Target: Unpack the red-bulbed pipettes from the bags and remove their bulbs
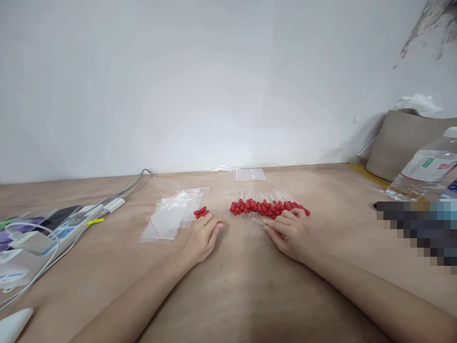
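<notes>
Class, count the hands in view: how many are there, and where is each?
2: the left hand, beside the small red pile, and the right hand, by the right half of the long red row. None appears hidden.

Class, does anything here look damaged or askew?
Brown, patchy marks at upper right look odd on the otherwise pale wall. The clear bags beside the left hand lie askew, overlapping at uneven angles.

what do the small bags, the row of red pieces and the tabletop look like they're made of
Small bags: probably thin plastic film, translucent with glossy creases. Red pieces: perhaps rubber, possibly plastic; solid red, smooth and rounded. Tabletop: maybe wood or laminate, tan with faint sheen.
</notes>
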The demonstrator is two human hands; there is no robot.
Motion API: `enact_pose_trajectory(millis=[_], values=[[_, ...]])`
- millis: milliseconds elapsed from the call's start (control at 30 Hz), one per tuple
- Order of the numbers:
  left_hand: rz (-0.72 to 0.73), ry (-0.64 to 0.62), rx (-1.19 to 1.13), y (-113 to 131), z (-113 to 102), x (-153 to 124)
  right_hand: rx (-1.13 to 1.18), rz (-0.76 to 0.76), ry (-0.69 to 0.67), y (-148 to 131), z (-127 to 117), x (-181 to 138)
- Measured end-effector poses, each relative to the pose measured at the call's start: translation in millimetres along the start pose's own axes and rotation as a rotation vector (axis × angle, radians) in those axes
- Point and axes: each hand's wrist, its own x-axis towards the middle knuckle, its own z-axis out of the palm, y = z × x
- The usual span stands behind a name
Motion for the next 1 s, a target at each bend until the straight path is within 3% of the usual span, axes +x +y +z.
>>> enact_pose_trajectory(millis=[167, 367, 700, 1000], values=[[-0.334, 0.215, -0.024, -35.6, -20.4, 20.3, -0.077, 0.072, -0.001, -3.8, 3.3, -1.4], [-0.493, 0.170, -0.011, -75.3, -30.1, 25.6, -0.189, 0.013, -0.026, -2.6, 5.1, -2.7], [-0.520, 0.109, -0.024, -94.1, -14.2, 17.9, -0.267, 0.009, -0.061, -5.1, 8.8, 0.8], [-0.570, 0.075, -0.103, -94.3, -6.0, 20.6, -0.277, 0.058, -0.059, -9.1, 16.0, 4.0]])
